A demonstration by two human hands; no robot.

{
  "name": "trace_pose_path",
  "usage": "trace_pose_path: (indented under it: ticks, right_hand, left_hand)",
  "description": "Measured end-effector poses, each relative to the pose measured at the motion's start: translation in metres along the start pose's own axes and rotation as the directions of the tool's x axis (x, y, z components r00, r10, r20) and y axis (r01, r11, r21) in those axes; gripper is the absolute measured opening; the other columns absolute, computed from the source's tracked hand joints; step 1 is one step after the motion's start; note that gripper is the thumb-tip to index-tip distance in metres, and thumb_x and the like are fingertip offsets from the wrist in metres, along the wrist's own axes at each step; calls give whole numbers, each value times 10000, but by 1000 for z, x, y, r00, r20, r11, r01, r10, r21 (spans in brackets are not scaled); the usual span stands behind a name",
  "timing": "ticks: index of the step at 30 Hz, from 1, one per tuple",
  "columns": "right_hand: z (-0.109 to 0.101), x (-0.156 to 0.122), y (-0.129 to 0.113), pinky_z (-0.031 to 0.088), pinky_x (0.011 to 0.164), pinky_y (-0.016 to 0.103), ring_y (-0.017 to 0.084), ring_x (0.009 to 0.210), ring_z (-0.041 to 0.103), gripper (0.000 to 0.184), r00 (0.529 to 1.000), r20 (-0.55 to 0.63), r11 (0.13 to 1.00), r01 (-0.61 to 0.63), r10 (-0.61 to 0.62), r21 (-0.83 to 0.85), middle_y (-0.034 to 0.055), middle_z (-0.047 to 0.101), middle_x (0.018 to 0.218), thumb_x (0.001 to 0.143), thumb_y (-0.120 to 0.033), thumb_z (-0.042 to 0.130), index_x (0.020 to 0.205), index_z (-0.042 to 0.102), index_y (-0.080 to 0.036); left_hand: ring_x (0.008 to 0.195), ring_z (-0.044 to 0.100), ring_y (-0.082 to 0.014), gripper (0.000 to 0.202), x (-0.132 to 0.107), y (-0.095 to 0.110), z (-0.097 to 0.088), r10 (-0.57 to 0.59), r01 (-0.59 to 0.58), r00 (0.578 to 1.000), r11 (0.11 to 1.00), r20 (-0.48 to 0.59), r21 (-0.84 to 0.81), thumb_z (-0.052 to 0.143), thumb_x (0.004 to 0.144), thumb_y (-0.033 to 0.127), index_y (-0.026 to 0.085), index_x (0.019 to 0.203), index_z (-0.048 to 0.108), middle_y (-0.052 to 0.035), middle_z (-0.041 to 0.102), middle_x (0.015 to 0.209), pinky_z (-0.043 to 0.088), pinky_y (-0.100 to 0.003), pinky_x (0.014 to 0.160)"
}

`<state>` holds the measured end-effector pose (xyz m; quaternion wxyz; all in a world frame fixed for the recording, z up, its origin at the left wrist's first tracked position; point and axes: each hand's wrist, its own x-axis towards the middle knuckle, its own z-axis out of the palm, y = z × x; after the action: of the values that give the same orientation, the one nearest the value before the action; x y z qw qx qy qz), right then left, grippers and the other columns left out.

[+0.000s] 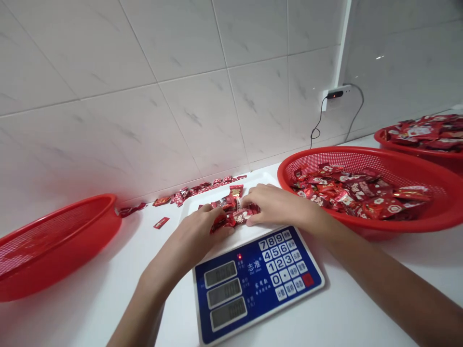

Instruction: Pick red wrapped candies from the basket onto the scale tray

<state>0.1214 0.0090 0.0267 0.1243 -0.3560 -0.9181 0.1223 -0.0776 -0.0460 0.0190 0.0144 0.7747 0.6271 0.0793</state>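
Observation:
Both my hands are over the white tray point(253, 235) of a digital scale point(258, 284) with a blue keypad panel. Between them lies a small heap of red wrapped candies point(237, 192). My left hand point(208, 229) curls round the left side of the heap, its fingers closed against the wrappers. From the right, my right hand point(265, 205) presses bent fingers and thumb round the candies on that side. My palms hide part of the heap. A red light glows on the scale's panel, and its displays are too dim to read surely.
A red basket point(434, 219) of wrapped candies stands to the right, with another filled red basket point(385, 140) behind it. A red basket point(90, 241) is at left. Loose candies point(184, 193) lie along the tiled wall. A cable point(316, 130) hangs from the wall socket.

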Motion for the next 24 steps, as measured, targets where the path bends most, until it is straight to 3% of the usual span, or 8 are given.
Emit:
trace_pose_path:
  ticks: [5,9,16,18,20,21,23,24]
  right_hand:
    - [-4,1,-1,386,739,316,230,921,587,210,983,-183,998,-30,19,-58,104,679,959,777,-292,630,929,704,-168]
    - [-11,-2,-1,373,660,305,213,846,604,261,958,-273,995,-97,85,-30,103,695,954,812,-324,588,974,689,-145]
    - [-17,-9,3,376,642,307,210,833,612,238,955,-266,991,-132,129,6,89,704,938,814,-304,576,970,690,-164]
    - [-19,-11,3,370,627,311,213,817,610,220,960,-244,989,-146,139,-11,87,702,923,821,-306,567,940,687,-165]
    - [-20,-13,3,375,631,317,222,835,611,212,964,-226,989,-146,141,-8,94,700,930,834,-302,557,930,684,-162]
    - [-20,-13,3,384,643,320,226,854,612,210,965,-227,991,-133,131,7,100,698,941,844,-297,551,934,682,-159]
    - [-20,-14,0,410,692,327,232,912,611,207,968,-238,997,-64,74,48,115,692,988,866,-278,543,955,676,-146]
    - [-19,-14,-3,422,729,326,229,947,606,199,969,-248,998,1,16,68,120,686,1019,875,-258,541,968,671,-138]
  left_hand:
    - [555,585,-193,235,-4,0,-16,-125,124,992,983,-4,-134,473,846,379,220,705,573,-6,642,603,365,-309,528]
    - [572,573,-193,209,-3,1,-15,-110,106,993,991,-50,-83,426,861,343,220,753,555,-18,650,657,349,-309,527]
    - [741,576,-249,149,4,8,17,75,-68,991,995,-108,66,408,892,302,205,842,511,-73,639,807,391,-355,622]
    - [660,558,-210,136,4,9,15,103,-100,990,994,-98,33,429,892,279,211,819,521,-33,623,716,380,-321,575]
    - [541,510,-157,123,0,11,4,90,-101,973,994,-212,-45,497,870,264,219,763,536,20,583,608,348,-280,509]
    - [511,493,-135,114,-2,14,-3,59,-99,936,990,-348,-98,541,858,267,220,754,551,37,571,584,343,-265,494]
    - [503,487,-105,93,-8,20,-15,-62,-109,757,970,-651,-219,618,845,305,226,804,594,52,588,613,363,-243,494]
    - [513,495,-97,109,-10,23,-18,-128,-124,667,952,-734,-280,644,842,333,230,837,610,52,600,641,381,-234,502]
